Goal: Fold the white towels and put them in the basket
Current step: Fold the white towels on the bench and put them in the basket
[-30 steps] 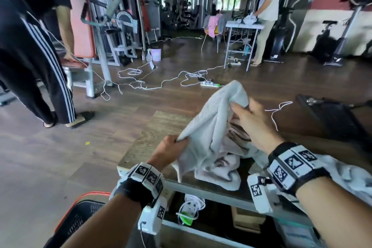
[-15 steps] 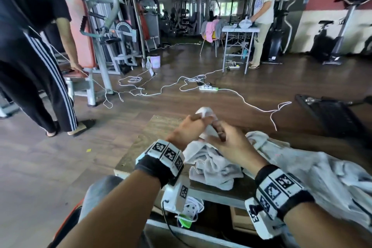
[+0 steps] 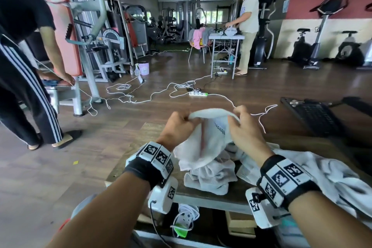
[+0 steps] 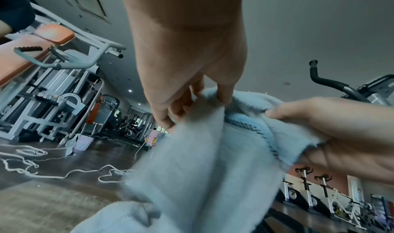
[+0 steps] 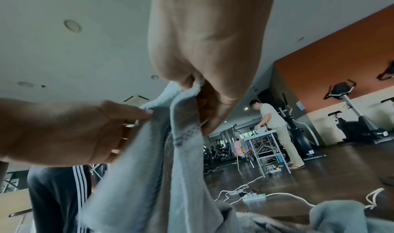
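A white towel [image 3: 207, 139] hangs between both hands above a low wooden table [image 3: 128, 159]. My left hand [image 3: 181, 125] pinches the towel's top edge at the left, and my right hand [image 3: 241, 125] pinches the same edge at the right. The lower part of the towel is crumpled on the table. In the left wrist view the left fingers [image 4: 224, 93] grip the towel [image 4: 192, 169]. The right wrist view has the right fingers [image 5: 187, 83] pinching the towel [image 5: 149, 169]. More white towels [image 3: 322, 173] lie heaped at the right. An orange-rimmed basket edge [image 3: 63, 227] peeks out at the lower left.
A person in striped black trousers [image 3: 26, 86] stands at the left by a gym machine [image 3: 80, 32]. White cables and a power strip [image 3: 198, 93] lie on the wooden floor. Another person [image 3: 247, 26] stands at a far table. A treadmill [image 3: 314, 115] sits to the right.
The hands came together at the towel's top, then moved apart along its edge. The towel is now held stretched between them, higher than half a second ago.
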### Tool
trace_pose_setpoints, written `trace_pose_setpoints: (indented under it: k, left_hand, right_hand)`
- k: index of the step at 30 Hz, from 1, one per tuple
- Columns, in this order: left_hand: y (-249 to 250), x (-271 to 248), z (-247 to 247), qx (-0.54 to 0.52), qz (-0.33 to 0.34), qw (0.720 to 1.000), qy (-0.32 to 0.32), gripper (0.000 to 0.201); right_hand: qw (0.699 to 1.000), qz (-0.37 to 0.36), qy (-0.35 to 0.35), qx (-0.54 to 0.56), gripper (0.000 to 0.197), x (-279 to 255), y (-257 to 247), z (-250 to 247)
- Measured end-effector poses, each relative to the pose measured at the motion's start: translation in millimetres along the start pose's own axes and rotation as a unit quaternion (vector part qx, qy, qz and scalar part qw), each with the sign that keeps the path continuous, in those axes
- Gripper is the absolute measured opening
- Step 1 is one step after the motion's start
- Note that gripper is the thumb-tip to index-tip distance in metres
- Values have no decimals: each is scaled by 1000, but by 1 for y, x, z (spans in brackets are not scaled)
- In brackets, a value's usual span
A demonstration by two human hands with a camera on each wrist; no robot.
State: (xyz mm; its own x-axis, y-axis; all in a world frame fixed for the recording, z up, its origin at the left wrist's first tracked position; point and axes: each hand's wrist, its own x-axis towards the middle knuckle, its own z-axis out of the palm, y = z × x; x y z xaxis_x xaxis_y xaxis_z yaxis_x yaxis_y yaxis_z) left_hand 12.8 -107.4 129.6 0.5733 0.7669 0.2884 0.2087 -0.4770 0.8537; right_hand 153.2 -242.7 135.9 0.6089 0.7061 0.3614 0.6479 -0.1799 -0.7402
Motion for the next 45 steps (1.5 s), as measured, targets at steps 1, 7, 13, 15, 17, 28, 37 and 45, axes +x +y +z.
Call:
trace_pose_setpoints:
  k: [1,7,13,15,17,28,37,45]
  left_hand:
    - [0,2,-5,20,12,1000,10,27]
    - [4,3,-58,146,98,984,15,28]
    - [-9,-7,-88,123,113,984,63,28]
    - [-23,-13,-83,114,86,989,26,29]
    - [-43,-20,-79,126,20,989,-79,27]
    - [-120,-40,-2,280,-71,913,-288,28]
    - [-151,-30,56,148,7,958,-244,21]
    - [-97,10,41,132,38,972,-191,30]
  right_hand:
    - [1000,-1,9,-9,10,1,-1,-6]
    - [996,-42,57,-44,19,5,-5,-51]
    - [986,-93,138,-33,18,-2,12,-66]
    - [991,-78,92,-52,22,-3,30,-58]
    - [995,-26,-61,-80,30,-7,46,-53]
    - [963,27,-196,-181,31,-30,147,23]
    - [973,-49,-206,-97,12,-34,176,85]
    - [977,-121,-174,24,15,-14,146,64]
